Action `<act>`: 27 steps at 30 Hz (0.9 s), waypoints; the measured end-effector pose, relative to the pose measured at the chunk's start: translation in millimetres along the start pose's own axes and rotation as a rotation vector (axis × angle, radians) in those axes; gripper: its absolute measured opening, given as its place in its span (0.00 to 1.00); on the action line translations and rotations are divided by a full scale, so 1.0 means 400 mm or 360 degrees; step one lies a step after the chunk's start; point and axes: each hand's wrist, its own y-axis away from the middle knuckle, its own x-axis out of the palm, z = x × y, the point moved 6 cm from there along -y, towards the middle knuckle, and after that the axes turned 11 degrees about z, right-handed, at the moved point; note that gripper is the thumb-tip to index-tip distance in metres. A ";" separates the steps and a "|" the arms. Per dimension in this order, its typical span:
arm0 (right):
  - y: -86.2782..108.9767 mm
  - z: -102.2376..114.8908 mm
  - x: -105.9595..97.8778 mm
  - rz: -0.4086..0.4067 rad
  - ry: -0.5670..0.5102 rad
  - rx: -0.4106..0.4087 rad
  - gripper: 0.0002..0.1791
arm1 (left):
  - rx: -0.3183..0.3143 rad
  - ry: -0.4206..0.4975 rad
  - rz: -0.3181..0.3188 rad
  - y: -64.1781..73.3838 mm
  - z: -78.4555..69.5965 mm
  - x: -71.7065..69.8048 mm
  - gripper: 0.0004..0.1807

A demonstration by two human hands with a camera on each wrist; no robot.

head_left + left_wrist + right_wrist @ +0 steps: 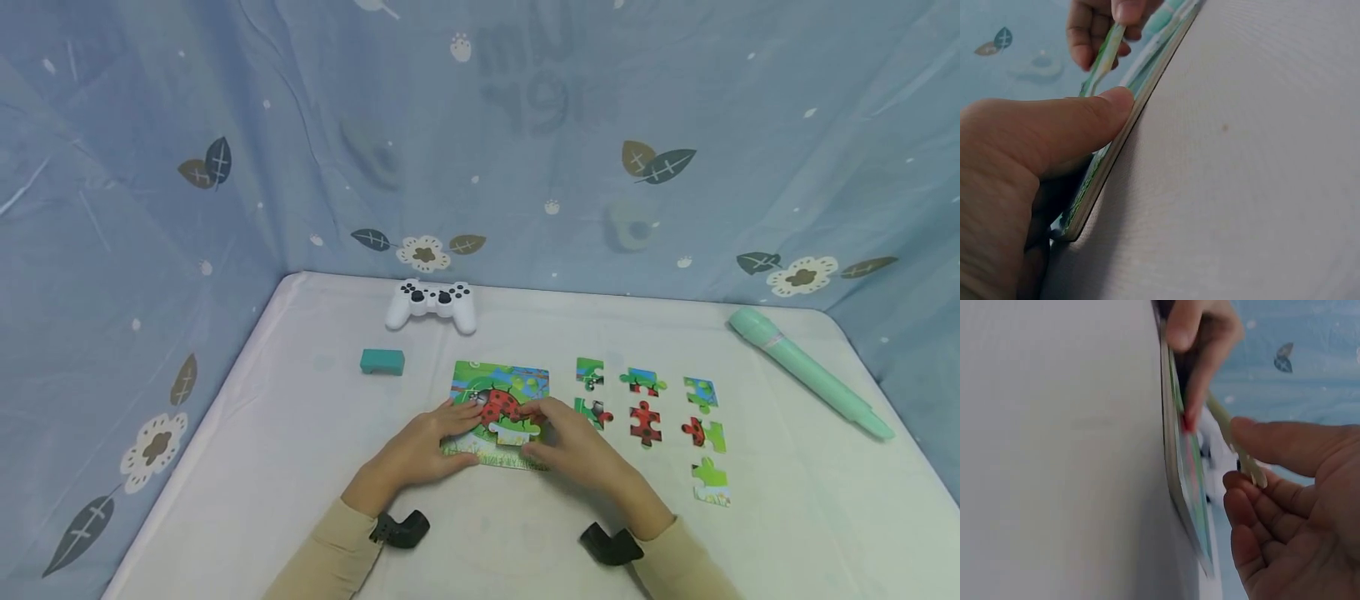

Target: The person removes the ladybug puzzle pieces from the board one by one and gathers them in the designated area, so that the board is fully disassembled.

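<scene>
A puzzle board (487, 457) with a printed ladybug picture lies on the white table in the head view. My left hand (422, 447) rests on its left part, fingers reaching over the picture. In the left wrist view the left thumb (1085, 122) lies along the board's near edge. Between thumb and fingers, my right hand (581, 442) pinches a green and white puzzle piece (514, 434). The right wrist view shows this piece (1229, 428) edge-on, tilted and raised above the board's surface (1192, 469).
Several loose puzzle pieces (646, 423) are spread in columns right of the board. A white game controller (431, 304) and a teal block (382, 361) sit at the back left. A mint-green microphone (810, 371) lies at the far right. Patterned blue cloth (480, 150) hangs behind the table.
</scene>
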 end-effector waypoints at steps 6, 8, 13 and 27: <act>0.049 -0.032 -0.038 -0.0031 0.0042 0.0071 0.24 | 0.0008 0.0010 -0.0009 0.004 0.001 0.000 0.32; 0.070 -0.047 -0.051 -0.0050 0.0053 0.0109 0.24 | -0.0001 0.0023 -0.0008 0.005 0.003 0.000 0.32; 0.133 -0.087 -0.086 -0.0113 0.0111 0.0170 0.23 | -0.0002 0.0023 -0.0002 0.004 0.002 0.001 0.32; 0.294 -0.168 -0.160 -0.0153 0.0102 0.0274 0.23 | -0.0020 0.0019 0.0002 0.001 0.000 0.001 0.31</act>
